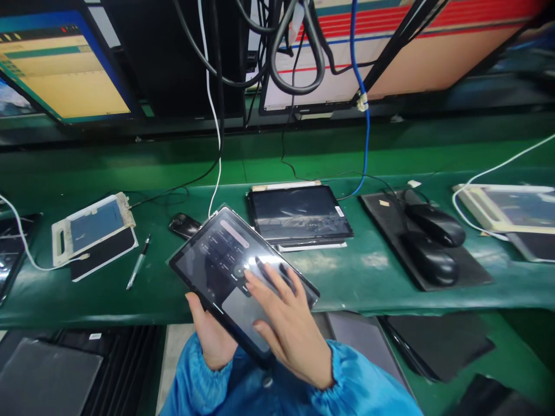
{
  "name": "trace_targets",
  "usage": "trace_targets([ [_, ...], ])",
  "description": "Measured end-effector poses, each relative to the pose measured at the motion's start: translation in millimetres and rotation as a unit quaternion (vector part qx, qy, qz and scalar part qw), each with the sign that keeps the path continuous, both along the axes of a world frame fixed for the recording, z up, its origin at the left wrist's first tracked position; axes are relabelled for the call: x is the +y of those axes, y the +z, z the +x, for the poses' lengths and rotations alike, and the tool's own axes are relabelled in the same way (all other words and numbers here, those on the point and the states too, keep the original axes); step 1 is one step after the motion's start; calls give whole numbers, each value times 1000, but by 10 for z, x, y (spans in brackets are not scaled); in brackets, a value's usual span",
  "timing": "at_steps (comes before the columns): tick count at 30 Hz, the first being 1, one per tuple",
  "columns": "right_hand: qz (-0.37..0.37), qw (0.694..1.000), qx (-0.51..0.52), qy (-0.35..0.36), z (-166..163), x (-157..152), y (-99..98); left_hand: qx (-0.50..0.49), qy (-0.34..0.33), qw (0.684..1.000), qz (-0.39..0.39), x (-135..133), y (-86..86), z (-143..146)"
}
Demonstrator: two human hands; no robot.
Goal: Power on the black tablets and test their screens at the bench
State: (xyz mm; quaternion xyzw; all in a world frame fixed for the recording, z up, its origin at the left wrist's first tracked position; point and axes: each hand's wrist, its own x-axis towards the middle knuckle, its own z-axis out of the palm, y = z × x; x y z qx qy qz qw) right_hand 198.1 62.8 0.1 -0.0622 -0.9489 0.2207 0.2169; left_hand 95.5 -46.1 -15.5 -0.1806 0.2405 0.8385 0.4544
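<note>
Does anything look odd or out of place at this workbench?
Yes, mildly: a black cable loop dangles before the red-striped monitor, partly blocking it, and two computer mice share one black mouse pad, where one is usual. The tablet in the left hand shows no obvious damage.

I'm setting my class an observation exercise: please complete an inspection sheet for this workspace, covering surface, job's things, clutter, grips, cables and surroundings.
Surface: green bench, glossy in places.
Job's things: tablet, lit and tilted.
Clutter: pen; small dark device, partly hidden behind the tablet; stacked flat devices; two black mice on a black pad.
Grips: left grip holds the tablet's near edge; right grip is spread over its face, contact unclear.
Cables: looped black cables hanging; blue cable reaching the bench; several white cables.
Surroundings: lit monitors beyond the bench.
</note>
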Motion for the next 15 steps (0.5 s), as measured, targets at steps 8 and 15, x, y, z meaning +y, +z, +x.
trace_targets([
  [8,-68,994,85,-27,13,87,84,50,-8,999,16,-56,-120,-10],
  [15,-248,945,128,-170,334,439,-300,93,-88,981,145,-40,-152,-167],
])
